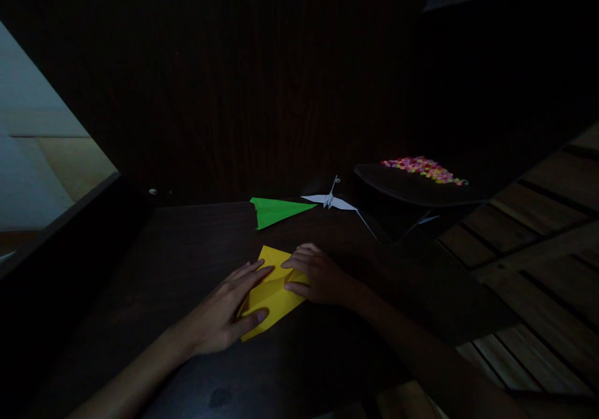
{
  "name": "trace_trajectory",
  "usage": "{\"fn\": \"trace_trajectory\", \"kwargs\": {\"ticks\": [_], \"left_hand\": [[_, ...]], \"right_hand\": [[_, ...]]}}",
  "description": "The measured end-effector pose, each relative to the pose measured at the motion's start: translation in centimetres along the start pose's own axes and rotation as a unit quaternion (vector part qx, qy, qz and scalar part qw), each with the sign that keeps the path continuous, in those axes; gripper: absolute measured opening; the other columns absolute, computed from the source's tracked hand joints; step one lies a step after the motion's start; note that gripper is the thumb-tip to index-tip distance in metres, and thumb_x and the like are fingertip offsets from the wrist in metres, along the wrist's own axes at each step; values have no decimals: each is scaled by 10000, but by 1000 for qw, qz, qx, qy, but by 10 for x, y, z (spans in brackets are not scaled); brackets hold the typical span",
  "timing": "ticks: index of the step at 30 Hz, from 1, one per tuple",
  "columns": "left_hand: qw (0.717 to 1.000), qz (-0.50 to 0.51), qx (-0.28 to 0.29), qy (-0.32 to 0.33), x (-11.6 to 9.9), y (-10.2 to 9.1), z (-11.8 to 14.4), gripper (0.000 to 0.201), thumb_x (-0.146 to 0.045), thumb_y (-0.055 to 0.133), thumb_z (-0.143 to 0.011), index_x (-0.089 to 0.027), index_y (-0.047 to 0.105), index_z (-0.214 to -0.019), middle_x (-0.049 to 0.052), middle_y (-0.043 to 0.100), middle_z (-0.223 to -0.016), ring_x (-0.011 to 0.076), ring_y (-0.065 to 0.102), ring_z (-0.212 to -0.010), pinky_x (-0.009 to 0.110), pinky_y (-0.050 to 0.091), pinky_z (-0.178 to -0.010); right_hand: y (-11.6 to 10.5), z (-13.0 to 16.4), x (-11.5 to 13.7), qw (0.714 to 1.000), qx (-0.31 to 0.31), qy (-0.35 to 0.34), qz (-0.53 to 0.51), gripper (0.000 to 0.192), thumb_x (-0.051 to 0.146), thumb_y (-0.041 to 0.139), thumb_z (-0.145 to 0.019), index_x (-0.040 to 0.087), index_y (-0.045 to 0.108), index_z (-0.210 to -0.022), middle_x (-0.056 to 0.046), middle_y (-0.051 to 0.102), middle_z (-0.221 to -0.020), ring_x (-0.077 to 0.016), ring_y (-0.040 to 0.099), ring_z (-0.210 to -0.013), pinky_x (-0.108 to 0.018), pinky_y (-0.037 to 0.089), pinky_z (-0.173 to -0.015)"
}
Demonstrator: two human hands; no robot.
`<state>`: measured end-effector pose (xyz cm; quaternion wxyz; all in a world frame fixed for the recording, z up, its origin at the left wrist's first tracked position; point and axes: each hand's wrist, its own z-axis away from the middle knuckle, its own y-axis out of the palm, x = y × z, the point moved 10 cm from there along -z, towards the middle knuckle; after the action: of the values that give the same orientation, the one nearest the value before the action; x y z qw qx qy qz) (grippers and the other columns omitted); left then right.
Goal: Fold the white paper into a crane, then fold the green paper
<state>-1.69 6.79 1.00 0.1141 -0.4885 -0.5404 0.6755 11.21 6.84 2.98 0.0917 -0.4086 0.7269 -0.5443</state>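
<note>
Pressing flat on the yellow paper [271, 294] lying on the dark bench [163, 269], left hand [224, 316] reaching in from below with fingers [255, 273] stretched open. Resting palm down on the paper's right edge, right hand [318, 275] with fingers loosely spread, gripping nothing. Lying beyond: green paper plane [276, 211], white paper crane [332, 200].

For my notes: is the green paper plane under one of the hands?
No, the green paper plane lies apart, beyond both hands pressing the yellow paper.
</note>
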Motion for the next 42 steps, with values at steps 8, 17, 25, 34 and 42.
{"fn": "trace_trajectory", "kwargs": {"ticks": [8,17,25,34,42], "left_hand": [[999,-18,18,-26,7,6,0,647,-427,492,-948,-236,239,-1512,99,363,-1551,335,314,-1424,568,354,-1117],[1000,-26,-9,-1,3,2,-1,620,-372,510,-947,-238,271,-1503,103,430,-1511,323,363,-1402,537,381,-1109],[999,-29,-22,7,0,-2,0,624,-377,498,-963,-260,239,-1518,98,430,-1511,324,380,-1393,537,404,-1090],[999,-31,-13,40,-8,-1,-1,547,-259,434,-983,-285,271,-1504,58,369,-1552,270,372,-1404,539,345,-1134],[992,-74,-13,97,-25,-3,0,452,-248,492,-952,-296,484,-1401,55,456,-1494,300,383,-1393,582,317,-1135]], "right_hand": [[1,-2,0,1000,2,18,12,320,317,692,-836,156,634,-1107,-84,700,-1017,-232,616,-968,-417,392,-984],[1,-3,-1,999,-6,30,10,279,307,674,-847,167,648,-1087,-78,709,-993,-230,615,-965,-417,377,-983],[-4,-4,0,998,-28,34,34,292,331,696,-829,174,662,-1073,-74,704,-969,-246,574,-975,-441,381,-946],[-15,-1,-2,994,-74,49,66,357,340,693,-821,210,635,-1148,-102,589,-1287,-302,454,-1171,-510,340,-996],[-19,0,-13,986,-98,108,85,435,361,703,-820,214,604,-1218,-140,496,-1372,-338,398,-1224,-526,367,-981]]}}
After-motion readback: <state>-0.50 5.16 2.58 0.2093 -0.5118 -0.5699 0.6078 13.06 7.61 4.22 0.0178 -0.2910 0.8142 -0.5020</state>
